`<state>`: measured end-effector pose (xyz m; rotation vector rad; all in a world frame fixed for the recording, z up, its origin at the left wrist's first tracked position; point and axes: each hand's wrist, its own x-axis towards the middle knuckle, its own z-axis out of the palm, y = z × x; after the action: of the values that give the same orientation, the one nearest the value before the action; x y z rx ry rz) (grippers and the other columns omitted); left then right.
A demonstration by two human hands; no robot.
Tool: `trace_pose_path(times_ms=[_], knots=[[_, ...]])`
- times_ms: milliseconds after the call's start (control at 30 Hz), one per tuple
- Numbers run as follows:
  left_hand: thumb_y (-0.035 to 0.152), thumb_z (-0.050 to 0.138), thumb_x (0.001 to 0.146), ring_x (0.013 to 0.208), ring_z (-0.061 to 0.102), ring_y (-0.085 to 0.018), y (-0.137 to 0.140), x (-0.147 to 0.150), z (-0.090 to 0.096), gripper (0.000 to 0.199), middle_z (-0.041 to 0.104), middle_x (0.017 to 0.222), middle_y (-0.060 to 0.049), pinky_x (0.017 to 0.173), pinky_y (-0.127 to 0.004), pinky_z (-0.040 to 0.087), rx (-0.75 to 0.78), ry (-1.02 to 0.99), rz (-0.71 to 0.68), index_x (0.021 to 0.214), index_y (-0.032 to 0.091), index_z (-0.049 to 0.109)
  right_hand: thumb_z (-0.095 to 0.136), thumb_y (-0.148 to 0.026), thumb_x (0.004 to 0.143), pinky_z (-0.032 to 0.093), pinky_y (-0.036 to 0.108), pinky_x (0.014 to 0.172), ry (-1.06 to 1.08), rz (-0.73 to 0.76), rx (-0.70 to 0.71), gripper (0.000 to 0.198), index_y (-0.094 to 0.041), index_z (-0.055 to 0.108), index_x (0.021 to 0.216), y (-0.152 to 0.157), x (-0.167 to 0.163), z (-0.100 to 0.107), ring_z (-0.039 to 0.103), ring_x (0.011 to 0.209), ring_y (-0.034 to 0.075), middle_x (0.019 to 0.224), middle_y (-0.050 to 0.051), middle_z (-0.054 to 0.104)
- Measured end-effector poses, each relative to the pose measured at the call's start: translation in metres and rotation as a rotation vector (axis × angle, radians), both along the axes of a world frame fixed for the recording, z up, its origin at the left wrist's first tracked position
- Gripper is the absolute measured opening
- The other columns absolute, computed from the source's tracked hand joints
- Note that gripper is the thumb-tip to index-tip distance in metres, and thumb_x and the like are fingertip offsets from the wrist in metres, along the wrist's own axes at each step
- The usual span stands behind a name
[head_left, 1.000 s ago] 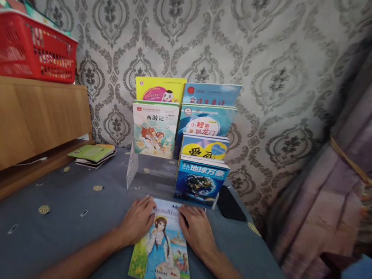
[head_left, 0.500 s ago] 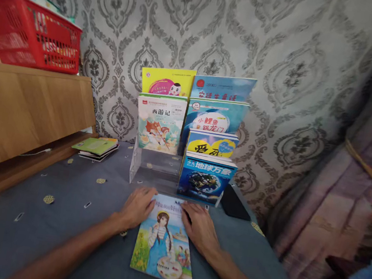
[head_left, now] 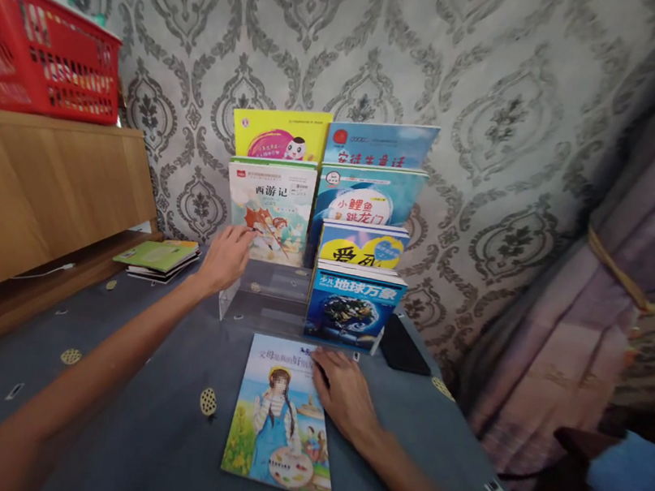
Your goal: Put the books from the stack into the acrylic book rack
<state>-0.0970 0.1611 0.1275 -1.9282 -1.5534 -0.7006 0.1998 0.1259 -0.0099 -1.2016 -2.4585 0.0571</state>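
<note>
A picture book [head_left: 284,428], its cover showing a figure in a blue dress with a palette, lies flat on the blue cloth. My right hand [head_left: 346,392] rests on its upper right edge, fingers bent loosely, not gripping it. My left hand [head_left: 227,257] is raised at the left side of a clear stand [head_left: 268,311], with nothing visible in it and its fingers partly apart. Its fingertips overlap the lower left of a white-covered book [head_left: 273,196]; whether they touch it I cannot tell. Behind that stands a yellow book [head_left: 280,130].
On the stand's right side are a blue Earth-cover book [head_left: 354,311] and several books in tiers behind it. A black flat object [head_left: 406,343] lies to the right. Left are a stack of booklets [head_left: 157,257], a wooden cabinet [head_left: 45,195] and a red basket [head_left: 72,60].
My left hand has left the top left corner of the picture book and moved up and left to the stand. My right hand stays at the book's upper right. The view has shifted slightly.
</note>
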Motion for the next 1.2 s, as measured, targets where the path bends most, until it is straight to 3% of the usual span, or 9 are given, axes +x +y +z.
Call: trace_pose_path(times_ms=[267,500,600,733,900,1000,1200], knots=[[0.012,0.04,0.093,0.107,0.052,-0.029,0.005,0.001,0.007,0.036,0.058,0.117,-0.015,0.094,-0.042,0.043,-0.06,0.08,0.084,0.123,0.014,0.06,0.041,-0.018,0.098,0.049,0.04,0.094,0.009,-0.004,0.015,0.035,-0.017,0.07,0.117,0.001,0.001,-0.003,0.065,0.11,0.027,0.117,0.011,0.073],[0.012,0.042,0.091,0.107,0.052,-0.03,-0.004,0.001,0.0,0.035,0.059,0.117,-0.016,0.094,-0.045,0.044,-0.045,0.023,0.011,0.121,0.014,0.06,0.042,-0.02,0.098,0.048,0.04,0.094,-0.029,-0.005,0.002,0.034,-0.017,0.069,0.118,-0.001,0.0,0.002,0.064,0.112,0.027,0.121,0.012,0.072],[0.012,0.041,0.092,0.107,0.054,-0.028,-0.022,0.008,-0.023,0.032,0.06,0.113,-0.014,0.095,-0.042,0.045,-0.07,-0.049,-0.103,0.117,0.015,0.062,0.043,-0.02,0.098,0.047,0.039,0.093,-0.041,-0.013,-0.016,0.033,-0.017,0.07,0.117,-0.003,-0.002,0.005,0.064,0.112,0.027,0.122,0.012,0.072],[0.015,0.04,0.096,0.099,0.058,-0.023,-0.055,0.027,-0.077,0.027,0.063,0.105,-0.009,0.09,-0.037,0.049,-0.281,-0.116,-0.274,0.107,0.017,0.064,0.044,-0.021,0.099,0.045,0.037,0.093,-0.049,-0.028,-0.034,0.032,-0.016,0.068,0.12,-0.004,-0.003,0.005,0.063,0.113,0.027,0.123,0.011,0.071],[0.024,0.043,0.099,0.111,0.058,-0.025,-0.082,0.047,-0.132,0.027,0.063,0.118,-0.011,0.1,-0.044,0.048,-0.475,-0.123,-0.283,0.117,0.018,0.062,0.044,-0.02,0.099,0.046,0.038,0.094,-0.069,-0.024,-0.044,0.033,-0.016,0.068,0.121,-0.005,-0.005,0.006,0.063,0.115,0.027,0.125,0.012,0.071],[0.026,0.042,0.099,0.119,0.055,-0.026,-0.084,0.05,-0.145,0.033,0.06,0.13,-0.013,0.101,-0.046,0.048,-0.491,-0.157,-0.233,0.126,0.017,0.059,0.042,-0.019,0.099,0.045,0.042,0.099,-0.114,-0.032,-0.047,0.037,-0.012,0.065,0.127,-0.013,-0.005,0.008,0.059,0.121,0.029,0.133,0.015,0.066],[0.022,0.041,0.099,0.121,0.054,-0.025,-0.085,0.05,-0.149,0.036,0.059,0.133,-0.012,0.103,-0.044,0.047,-0.469,-0.19,-0.205,0.129,0.018,0.06,0.043,-0.031,0.099,0.041,0.047,0.104,-0.19,-0.023,-0.029,0.044,-0.014,0.058,0.137,-0.048,-0.006,0.007,0.054,0.128,0.033,0.145,0.019,0.056]])
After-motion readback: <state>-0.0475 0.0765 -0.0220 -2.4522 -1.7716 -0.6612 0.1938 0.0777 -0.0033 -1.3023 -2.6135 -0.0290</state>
